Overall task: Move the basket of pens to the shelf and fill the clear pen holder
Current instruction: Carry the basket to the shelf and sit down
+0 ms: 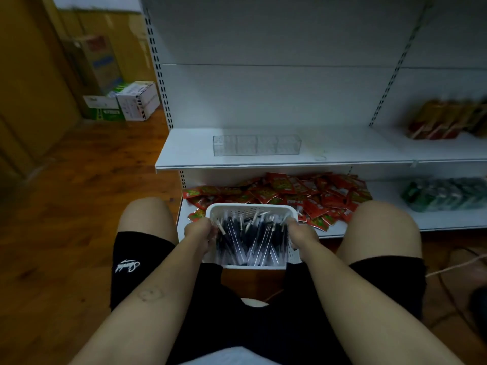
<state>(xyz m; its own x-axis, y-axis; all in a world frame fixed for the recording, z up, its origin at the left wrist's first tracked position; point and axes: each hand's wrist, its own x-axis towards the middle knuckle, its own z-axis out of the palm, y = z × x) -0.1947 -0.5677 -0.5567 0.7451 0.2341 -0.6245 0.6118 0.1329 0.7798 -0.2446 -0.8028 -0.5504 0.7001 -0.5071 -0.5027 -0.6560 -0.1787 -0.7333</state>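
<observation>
— Two hands on the basket?

— Yes. The left hand (200, 234) curls its fingers over the left rim of the white basket (249, 206), and the right hand (301, 234) grips the right rim the same way.

— What's inside?

— Dark pens (250, 238) with clear barrels, lying loose in a heap.

— Where is the basket?

— Between the person's knees, just in front of the lower shelf (395, 219), near its front left corner. Whether it rests on anything, I cannot tell.

— And the clear pen holder (257, 145)?

— On the upper shelf (189, 151), left of the middle, close to the front edge, well apart from the basket. It is a long box split into compartments.

— Anything else nearby?

— Red packets (303, 193) are piled on the lower shelf just behind the basket, and green packs (442, 194) sit further right.
</observation>
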